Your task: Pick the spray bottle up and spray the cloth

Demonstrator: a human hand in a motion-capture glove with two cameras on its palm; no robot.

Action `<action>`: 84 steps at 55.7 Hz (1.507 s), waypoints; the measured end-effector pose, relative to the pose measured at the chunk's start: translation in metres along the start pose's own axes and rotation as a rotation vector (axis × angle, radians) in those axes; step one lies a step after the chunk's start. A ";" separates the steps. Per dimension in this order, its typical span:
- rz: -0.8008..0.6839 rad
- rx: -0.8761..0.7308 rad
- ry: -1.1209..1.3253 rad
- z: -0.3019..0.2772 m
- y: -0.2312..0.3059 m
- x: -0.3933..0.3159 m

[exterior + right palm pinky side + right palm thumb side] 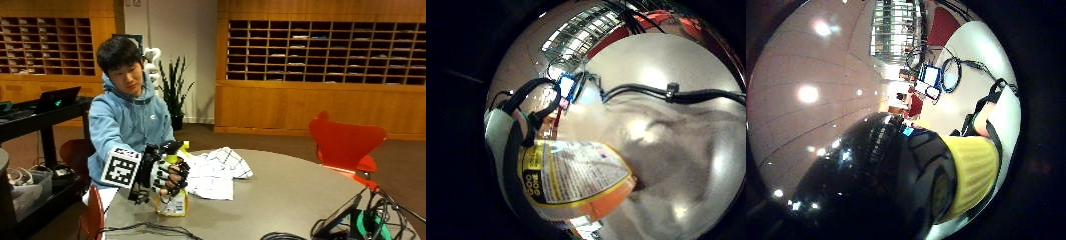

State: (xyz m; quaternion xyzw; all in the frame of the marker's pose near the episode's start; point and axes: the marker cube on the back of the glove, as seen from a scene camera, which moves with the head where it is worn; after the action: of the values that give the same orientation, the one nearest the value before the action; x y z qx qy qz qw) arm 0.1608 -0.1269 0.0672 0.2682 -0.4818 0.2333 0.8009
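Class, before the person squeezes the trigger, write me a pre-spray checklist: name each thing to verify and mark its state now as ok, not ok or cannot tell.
1. Hand on bottle: the gloved right hand has its fingers curled round the neck of the spray bottle. Ok.
2. Bottle upright: it stands vertical, its base at or just above the table. Ok.
3. Cloth within range: the white checked cloth lies on the table right beside the bottle. Ok.
4. Nozzle aimed at the cloth: the black spray head fills the thumb side palm view, but its direction is unclear. Cannot tell.
5. Finger on the trigger: hidden by the glove. Cannot tell.
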 end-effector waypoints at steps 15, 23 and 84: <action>-0.135 -0.263 0.224 -0.005 0.006 -0.034; -0.253 -0.410 0.427 -0.006 0.020 -0.070; -0.609 -0.733 1.686 0.051 0.119 -0.144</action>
State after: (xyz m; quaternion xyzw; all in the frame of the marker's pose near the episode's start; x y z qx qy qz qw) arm -0.0086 -0.0883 -0.0180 -0.1404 0.2983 -0.0330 0.9435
